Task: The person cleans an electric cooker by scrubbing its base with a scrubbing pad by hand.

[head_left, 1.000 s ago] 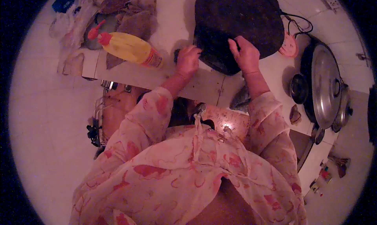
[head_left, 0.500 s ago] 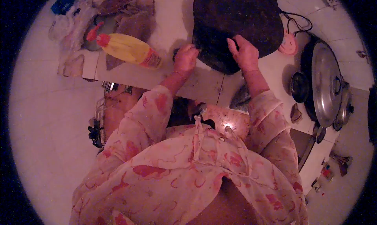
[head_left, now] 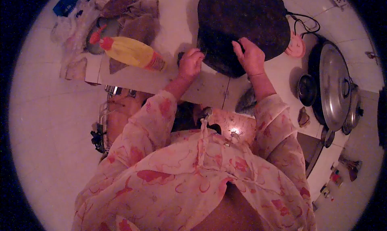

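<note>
A large, dark, rounded thing point(head_left: 244, 17) with a thin black cord at its right lies on the counter in front of me; its exact kind is unclear in the dim light. My left hand point(head_left: 191, 63) is closed at its near left edge, fingers curled, and what they hold is hidden. A small dark patch shows just beyond that hand. Over the near right part of the dark thing, my right hand point(head_left: 252, 57) has its fingers curled against it, the thumb standing a little away from them.
Left on the counter lies a yellow bottle point(head_left: 131, 53) with a red top, by brown cloths point(head_left: 139, 27) and a clear plastic bag point(head_left: 72, 29). A large pan with a metal lid point(head_left: 333, 86) and a small dark bowl point(head_left: 307, 89) stand at right. A pink disc point(head_left: 296, 45) lies behind.
The fingers of my left hand have loosened and shifted slightly. My right hand and the dark thing have hardly moved.
</note>
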Demonstrator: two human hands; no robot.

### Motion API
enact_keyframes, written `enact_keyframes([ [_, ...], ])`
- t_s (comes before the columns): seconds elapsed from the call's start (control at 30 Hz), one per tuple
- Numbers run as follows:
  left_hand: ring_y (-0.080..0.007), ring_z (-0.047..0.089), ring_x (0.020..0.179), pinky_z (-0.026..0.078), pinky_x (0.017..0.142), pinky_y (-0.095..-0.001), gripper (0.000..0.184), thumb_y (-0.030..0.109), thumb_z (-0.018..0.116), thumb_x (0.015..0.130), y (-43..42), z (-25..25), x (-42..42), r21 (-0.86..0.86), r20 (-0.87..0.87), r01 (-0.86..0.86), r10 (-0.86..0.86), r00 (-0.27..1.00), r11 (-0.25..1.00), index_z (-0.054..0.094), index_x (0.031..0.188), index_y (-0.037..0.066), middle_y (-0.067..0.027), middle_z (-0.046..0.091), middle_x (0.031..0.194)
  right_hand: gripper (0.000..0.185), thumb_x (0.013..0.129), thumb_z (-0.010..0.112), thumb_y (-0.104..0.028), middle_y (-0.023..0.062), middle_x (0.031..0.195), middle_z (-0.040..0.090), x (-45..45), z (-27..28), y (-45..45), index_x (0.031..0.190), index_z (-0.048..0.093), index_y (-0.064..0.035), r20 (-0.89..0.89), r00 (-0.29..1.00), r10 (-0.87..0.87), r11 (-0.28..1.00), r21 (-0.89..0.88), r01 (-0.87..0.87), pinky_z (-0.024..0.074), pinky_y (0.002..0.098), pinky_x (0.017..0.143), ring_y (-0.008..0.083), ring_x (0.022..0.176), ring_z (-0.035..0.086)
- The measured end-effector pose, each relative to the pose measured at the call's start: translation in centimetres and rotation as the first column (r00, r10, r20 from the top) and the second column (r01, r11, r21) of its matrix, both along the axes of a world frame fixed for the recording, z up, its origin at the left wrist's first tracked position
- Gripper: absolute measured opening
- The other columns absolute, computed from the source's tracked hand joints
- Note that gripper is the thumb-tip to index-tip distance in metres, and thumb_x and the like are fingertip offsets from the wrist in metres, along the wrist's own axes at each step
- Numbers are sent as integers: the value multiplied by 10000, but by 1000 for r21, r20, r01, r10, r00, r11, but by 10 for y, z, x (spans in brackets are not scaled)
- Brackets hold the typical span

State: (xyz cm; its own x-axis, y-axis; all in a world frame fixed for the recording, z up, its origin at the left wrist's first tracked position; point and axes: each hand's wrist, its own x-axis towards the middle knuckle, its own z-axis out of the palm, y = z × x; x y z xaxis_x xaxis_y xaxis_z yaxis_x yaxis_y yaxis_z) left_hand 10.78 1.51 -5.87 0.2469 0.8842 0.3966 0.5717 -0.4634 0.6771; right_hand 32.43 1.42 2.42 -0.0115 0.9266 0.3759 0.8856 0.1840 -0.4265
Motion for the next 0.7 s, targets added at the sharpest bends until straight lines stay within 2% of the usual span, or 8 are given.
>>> enact_keyframes([
  [0.13,-348,546,924,443,803,-392,141,85,564,763,-2,3,6,4,51,-34,34,998,999,624,885,47,-172,576,988,280,829,546,-359,136,750,608,0,0,0,806,579,-81,20,1000,3,1000,1,-3,461,396,585,330,703,587],
  [0.23,-343,545,928,441,810,-386,134,90,572,759,0,-4,6,60,-13,-70,71,997,996,626,877,57,-165,573,986,274,828,548,-355,133,746,607,1,-1,0,808,578,-83,10,1000,5,999,38,-5,459,399,586,327,703,586],
  [0.33,-345,549,893,448,784,-391,160,71,570,747,5,-8,1,58,-10,10,-9,1000,998,632,895,64,-158,573,972,264,826,553,-344,129,740,604,1,-3,0,799,573,-83,33,999,-11,1000,-16,12,455,396,580,321,702,584],
  [0.43,-336,534,909,427,802,-402,243,47,566,730,6,0,0,21,-58,43,-42,997,999,623,964,81,-141,561,1002,262,826,553,-337,127,729,598,3,-4,-1,784,564,-79,-4,1000,19,997,74,-19,450,394,575,322,696,579],
  [0.5,-326,502,970,391,842,-415,317,45,548,733,10,7,4,151,-172,-115,140,975,982,591,1043,95,-127,543,1048,263,825,555,-332,128,718,593,4,-4,1,773,558,-74,60,998,2,1000,9,-3,446,395,571,327,688,576],
  [0.53,-326,502,970,391,842,-415,317,45,548,733,11,11,4,155,-170,-120,146,975,981,591,1043,95,-127,543,1048,263,825,555,-332,128,718,593,3,-4,2,773,558,-74,61,998,7,1000,13,-8,446,395,571,327,688,576],
  [0.6,-317,468,1028,358,876,-424,381,63,536,744,14,17,7,55,-296,-151,161,942,987,550,1122,110,-121,523,1088,290,823,539,-367,139,733,604,3,-4,2,772,561,-82,13,1000,15,1000,19,-15,456,429,566,339,684,588],
  [0.7,-323,474,1015,364,862,-435,394,81,532,751,15,21,10,-66,-385,-193,154,910,979,539,1143,113,-120,524,1091,281,824,540,-359,138,725,601,2,-3,0,775,562,-83,-18,999,31,997,76,-30,456,428,566,336,678,588],
])
